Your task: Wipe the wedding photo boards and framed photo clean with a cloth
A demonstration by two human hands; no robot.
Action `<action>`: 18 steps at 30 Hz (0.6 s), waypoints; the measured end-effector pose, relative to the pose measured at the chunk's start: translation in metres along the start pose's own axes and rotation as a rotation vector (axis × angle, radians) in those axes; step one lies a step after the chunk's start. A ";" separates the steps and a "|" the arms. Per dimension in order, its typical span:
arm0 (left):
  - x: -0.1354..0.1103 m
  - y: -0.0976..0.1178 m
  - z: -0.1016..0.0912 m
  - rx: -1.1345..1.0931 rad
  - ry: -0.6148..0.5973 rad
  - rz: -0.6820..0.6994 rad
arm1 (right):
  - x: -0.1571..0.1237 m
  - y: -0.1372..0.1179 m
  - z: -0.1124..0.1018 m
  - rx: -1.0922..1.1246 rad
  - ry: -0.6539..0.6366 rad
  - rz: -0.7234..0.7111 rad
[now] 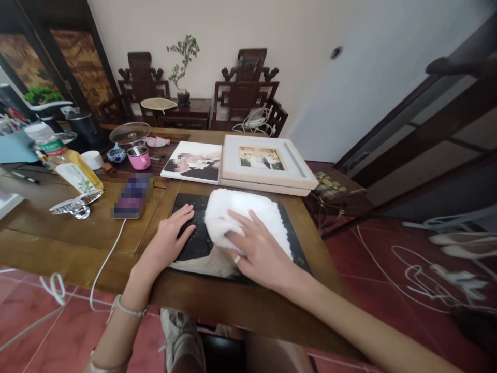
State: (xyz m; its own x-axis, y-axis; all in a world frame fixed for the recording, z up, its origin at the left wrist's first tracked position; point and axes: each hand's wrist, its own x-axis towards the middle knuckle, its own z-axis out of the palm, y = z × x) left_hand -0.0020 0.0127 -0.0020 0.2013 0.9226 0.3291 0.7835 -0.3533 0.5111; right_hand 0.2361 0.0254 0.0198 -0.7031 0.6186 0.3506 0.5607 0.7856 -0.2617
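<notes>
A dark photo panel (196,228) lies flat at the table's near edge. A pale, gown-like part of its picture shows at the lower left. My left hand (174,233) rests on its left side, fingers stretched out and holding nothing. Over the panel's middle and right lies a fluffy white cloth (248,202), covering much of the picture. My right hand (258,248), with a ring on one finger, presses onto this cloth and grips it, its fingers partly sunk in the folds.
Behind the panel lie a white-edged photo print (194,163) and a boxed framed photo (267,160). To the left are a phone (132,197) on a white cable, a silver hair claw (77,204), an oil bottle (72,166) and a pink cup (139,158). Cables lie on the red floor.
</notes>
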 end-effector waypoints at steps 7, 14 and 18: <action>0.004 0.000 -0.002 0.011 -0.046 0.019 | -0.031 -0.039 -0.008 0.086 -0.125 -0.153; 0.005 -0.003 0.000 -0.014 -0.014 0.024 | 0.009 0.009 -0.010 0.067 -0.095 0.013; 0.005 -0.002 -0.001 0.014 0.002 0.030 | 0.032 0.037 -0.004 0.009 -0.059 0.132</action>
State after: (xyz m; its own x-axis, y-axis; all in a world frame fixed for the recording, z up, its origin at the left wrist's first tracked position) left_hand -0.0027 0.0180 -0.0005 0.2241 0.9111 0.3459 0.7853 -0.3790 0.4896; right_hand 0.2359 0.0741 0.0253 -0.6479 0.7162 0.2596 0.6465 0.6972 -0.3099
